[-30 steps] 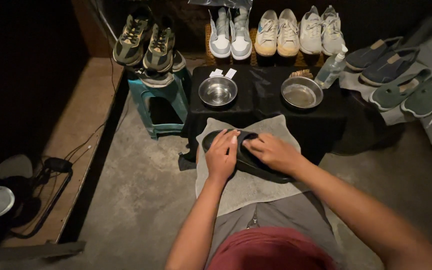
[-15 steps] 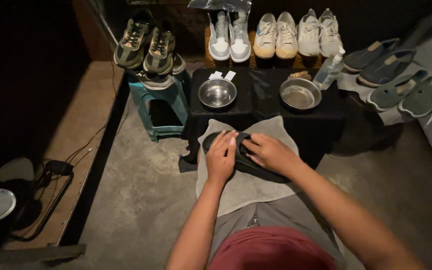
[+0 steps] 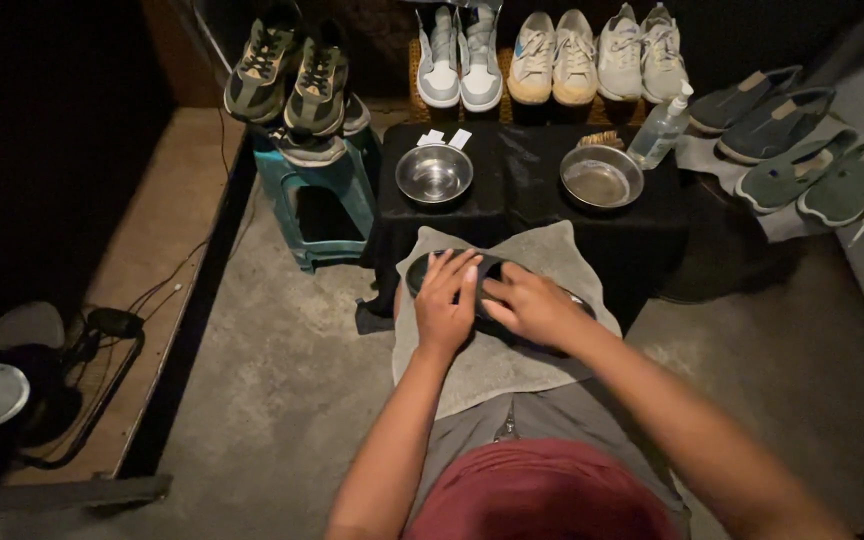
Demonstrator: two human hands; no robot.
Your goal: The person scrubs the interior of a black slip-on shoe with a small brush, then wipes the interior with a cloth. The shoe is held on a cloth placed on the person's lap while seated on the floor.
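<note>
While it lies flat on a grey towel (image 3: 512, 365) spread over the person's lap, the dark slip-on shoe (image 3: 430, 270) is under both hands. The left hand (image 3: 445, 300) presses down on its toe end, fingers spread across the upper; the right hand (image 3: 530, 305) sits just beside it, fingers curled over the middle of the shoe. Just beyond the hands, a low table draped in black cloth (image 3: 517, 185) carries two round steel bowls, one (image 3: 434, 172) ahead of the left hand, the other (image 3: 601, 177) ahead of the right. A clear plastic bottle (image 3: 660, 128) stands past that right bowl. Further out left, green-and-black sneakers (image 3: 292, 75) rest on a teal plastic stool (image 3: 317, 190). Pale sneakers (image 3: 552, 55) line the far wall; grey slip-ons (image 3: 792, 150) lie off right.
</note>
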